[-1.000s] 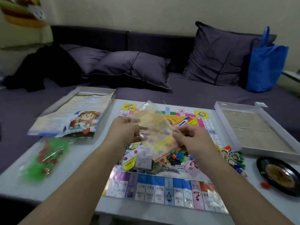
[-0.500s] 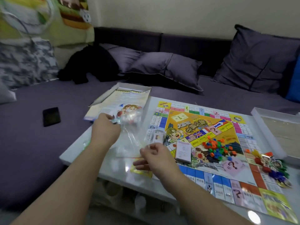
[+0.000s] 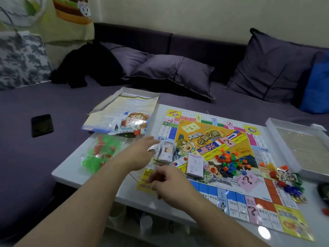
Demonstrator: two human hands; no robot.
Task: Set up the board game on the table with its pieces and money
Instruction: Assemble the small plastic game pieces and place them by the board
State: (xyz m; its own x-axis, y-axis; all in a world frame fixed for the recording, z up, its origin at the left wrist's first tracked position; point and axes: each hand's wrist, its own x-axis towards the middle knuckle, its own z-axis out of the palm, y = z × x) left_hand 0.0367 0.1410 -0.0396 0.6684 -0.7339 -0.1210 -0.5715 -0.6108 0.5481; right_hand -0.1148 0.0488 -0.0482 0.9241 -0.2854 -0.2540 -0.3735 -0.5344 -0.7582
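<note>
The game board (image 3: 236,196) lies flat on the white table (image 3: 74,168). My left hand (image 3: 138,154) reaches out with straight fingers, its tips at a crumpled clear plastic bag (image 3: 152,147) beside a wrapped stack of cards (image 3: 166,152). My right hand (image 3: 170,184) hovers low at the board's near left corner, fingers curled down onto yellow play money (image 3: 143,186). On the board sit a card deck (image 3: 195,164), a heap of small coloured houses (image 3: 229,161) and a pink question-mark card (image 3: 247,180). Character tokens and pawns (image 3: 286,179) lie at the board's right edge.
A green bag of red and green pieces (image 3: 99,152) lies at the table's left end. Behind it a box half (image 3: 153,94) holds the rule sheet (image 3: 124,114). The other box half (image 3: 277,125) stands at the right. A phone (image 3: 42,125) lies on the purple sofa.
The view swung left. The clear bag I held up with both hands came down to the table's left side; my left hand stretched out flat and my right hand lowered onto the yellow notes.
</note>
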